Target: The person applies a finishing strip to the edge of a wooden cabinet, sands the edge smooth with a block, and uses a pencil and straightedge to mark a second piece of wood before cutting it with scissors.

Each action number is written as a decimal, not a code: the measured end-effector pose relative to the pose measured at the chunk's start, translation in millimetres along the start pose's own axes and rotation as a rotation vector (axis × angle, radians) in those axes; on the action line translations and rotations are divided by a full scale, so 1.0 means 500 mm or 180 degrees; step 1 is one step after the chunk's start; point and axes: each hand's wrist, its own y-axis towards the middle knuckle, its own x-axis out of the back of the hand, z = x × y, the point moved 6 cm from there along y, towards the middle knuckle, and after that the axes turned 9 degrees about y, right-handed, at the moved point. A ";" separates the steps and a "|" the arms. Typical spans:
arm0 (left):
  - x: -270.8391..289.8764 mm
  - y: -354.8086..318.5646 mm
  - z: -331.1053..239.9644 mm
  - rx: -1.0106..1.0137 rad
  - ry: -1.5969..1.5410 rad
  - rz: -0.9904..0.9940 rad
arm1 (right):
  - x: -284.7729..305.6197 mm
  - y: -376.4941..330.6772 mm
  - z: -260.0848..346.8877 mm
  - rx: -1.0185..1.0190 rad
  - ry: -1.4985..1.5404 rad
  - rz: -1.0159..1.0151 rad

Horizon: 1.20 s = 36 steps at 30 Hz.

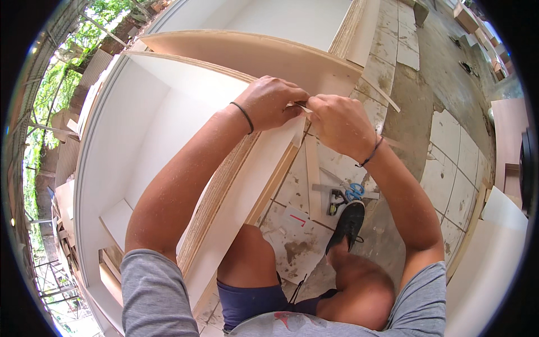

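My left hand and my right hand meet at the near corner of a white cabinet box. Both are closed, with fingertips pinched almost together. A small, thin piece, part dark and part pale, shows between them; its kind is too hidden to tell. Below the fingers runs the white facing of the cabinet's side panel, with a raw layered wood edge beside it. Just beyond the hands lies a long brown board across the cabinet.
On the tiled floor, near my shoe, lie blue-handled scissors, a metal square and a wood strip. A thin offcut lies farther off. Large pale panels stand at the right.
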 end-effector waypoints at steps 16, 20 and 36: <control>-0.005 0.005 0.001 0.0047 0.0179 0.0146 | 0.015 0.019 -0.015 0.0721 0.0065 0.0219; -0.007 0.003 0.006 -0.0019 0.0016 0.0165 | 0.015 0.021 -0.017 0.0594 0.0098 0.0402; -0.008 0.012 0.008 -0.0018 -0.0177 0.0412 | 0.006 -0.034 -0.009 0.0216 -0.0041 -0.0347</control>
